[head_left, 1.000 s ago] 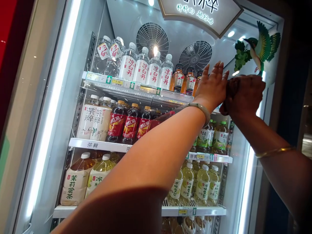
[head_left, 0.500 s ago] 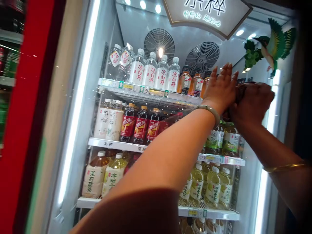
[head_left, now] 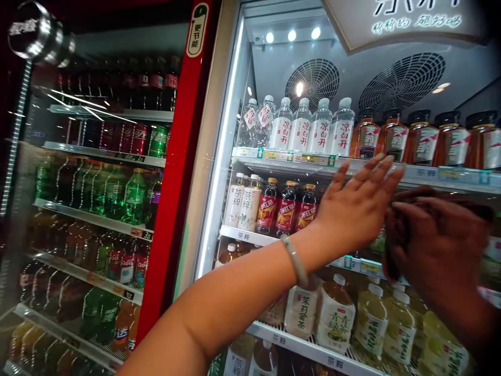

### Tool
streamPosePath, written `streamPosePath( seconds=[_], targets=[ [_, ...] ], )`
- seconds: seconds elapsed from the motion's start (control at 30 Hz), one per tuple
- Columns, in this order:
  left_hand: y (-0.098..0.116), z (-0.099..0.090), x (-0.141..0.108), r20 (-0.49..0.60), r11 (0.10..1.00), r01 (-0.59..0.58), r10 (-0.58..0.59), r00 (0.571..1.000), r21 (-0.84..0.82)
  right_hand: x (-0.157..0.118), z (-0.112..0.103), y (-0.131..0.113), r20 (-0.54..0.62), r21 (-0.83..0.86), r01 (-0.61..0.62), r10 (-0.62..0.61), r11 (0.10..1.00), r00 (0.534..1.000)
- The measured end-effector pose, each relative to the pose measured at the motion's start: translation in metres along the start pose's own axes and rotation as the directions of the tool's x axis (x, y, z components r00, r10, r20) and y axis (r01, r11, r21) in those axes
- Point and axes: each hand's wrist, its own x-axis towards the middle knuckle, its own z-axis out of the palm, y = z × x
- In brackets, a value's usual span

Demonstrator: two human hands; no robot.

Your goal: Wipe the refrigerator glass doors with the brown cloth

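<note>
Palm forward, my left hand [head_left: 354,209] lies against the glass front of a lit drinks fridge, its fingers stretched out. A pale bangle [head_left: 295,261] circles that wrist. Close on its right is my right hand [head_left: 440,250], in shade, with its fingers curled. A dark reddish-brown, soft-looking thing [head_left: 479,210] shows at the edge of those fingers; I cannot make out its kind. Behind the glass stand clear water bottles [head_left: 301,125], amber bottles with black caps [head_left: 422,138] and red-labelled tea bottles [head_left: 287,209].
To the left, a red-framed fridge [head_left: 168,209] holds several rows of dark, green and orange drinks. A pale post [head_left: 203,130] and a bright light strip [head_left: 221,156] run between the two fridges. An illuminated sign [head_left: 415,23] hangs at the top right.
The view has swung left, bringing the red-framed fridge into sight. Both hands now appear lower, in front of the middle shelf, still side by side, the right one slightly farther apart.
</note>
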Motion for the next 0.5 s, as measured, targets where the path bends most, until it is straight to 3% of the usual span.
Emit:
streamPosePath(
  seconds=[0.1, 0.23, 0.33, 0.4, 0.5],
  targets=[
    [-0.051, -0.015, -0.051, 0.053, 0.996, 0.059, -0.056, 0.997, -0.064, -0.008, -0.007, -0.079, 0.091, 0.098, 0.262, -0.271, 0.96, 0.958],
    [-0.115, -0.026, -0.097, 0.111, 0.983, 0.165, -0.156, 0.982, -0.079, 0.022, 0.014, -0.16, 0.047, 0.097, 0.419, -0.425, 0.903, 0.904],
    [-0.147, -0.027, -0.112, 0.121, 0.978, 0.199, -0.191, 0.974, -0.063, 0.069, 0.044, -0.182, 0.005, 0.063, 0.409, -0.411, 0.91, 0.912],
    [-0.158, -0.028, -0.116, 0.127, 0.982, 0.179, -0.17, 0.977, -0.06, 0.091, 0.058, -0.183, 0.022, 0.043, 0.293, -0.294, 0.955, 0.956],
    [-0.166, -0.032, -0.123, 0.124, 0.982, 0.185, -0.178, 0.976, -0.047, 0.088, 0.056, -0.186, 0.035, 0.028, 0.128, -0.129, 0.991, 0.991]
  ],
)
